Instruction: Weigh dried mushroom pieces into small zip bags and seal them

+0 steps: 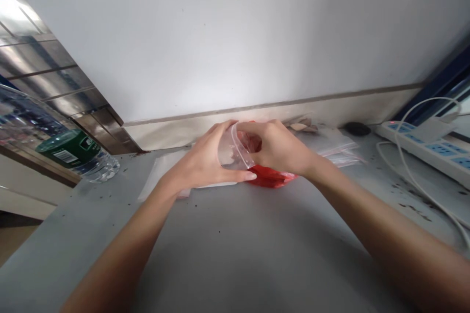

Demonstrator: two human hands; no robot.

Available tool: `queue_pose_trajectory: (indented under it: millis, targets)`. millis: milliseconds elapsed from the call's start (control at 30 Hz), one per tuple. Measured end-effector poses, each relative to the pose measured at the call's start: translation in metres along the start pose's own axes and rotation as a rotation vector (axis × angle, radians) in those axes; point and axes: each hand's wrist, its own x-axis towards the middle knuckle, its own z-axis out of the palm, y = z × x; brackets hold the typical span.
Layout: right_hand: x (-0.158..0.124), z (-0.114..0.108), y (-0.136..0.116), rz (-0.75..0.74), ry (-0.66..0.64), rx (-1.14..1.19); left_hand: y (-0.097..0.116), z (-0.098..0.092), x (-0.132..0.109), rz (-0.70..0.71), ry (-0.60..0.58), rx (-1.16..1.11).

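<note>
Between my two hands is a clear zip-lock bag (232, 149), its edge strip running down near the right fingers. My left hand (205, 156) curls round the bag's left side, thumb along the bottom. My right hand (277, 149) closes its thumb and fingers at the bag's right edge; what its fingertips pinch is partly hidden. Just under and behind the right hand lies a crumpled red plastic bag (270, 177). Flat clear bags (157, 176) lie on the grey table beyond my left wrist, with a white flat item (216, 185) below that hand.
A large water bottle with a green label (69, 149) stands tilted in view at the left. More clear bags (338, 149) and brownish pieces (301, 124) lie by the wall. A dark round object (357, 129), a power strip (433, 144) and white cable (414, 176) are at the right.
</note>
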Motion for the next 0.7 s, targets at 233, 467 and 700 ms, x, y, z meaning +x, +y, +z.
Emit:
queue_pose_trajectory:
  millis: [233, 467, 700]
  targets:
    - [0.000, -0.001, -0.001, 0.017, 0.035, 0.037, -0.005, 0.001, 0.001, 0.047, 0.081, 0.002]
    - [0.002, -0.009, 0.002, 0.180, 0.027, 0.217, 0.000, -0.001, 0.005, 0.076, 0.122, -0.134]
    - [0.001, -0.029, 0.005, 0.431, -0.002, 0.096, -0.002, -0.001, 0.006, -0.010, 0.156, -0.070]
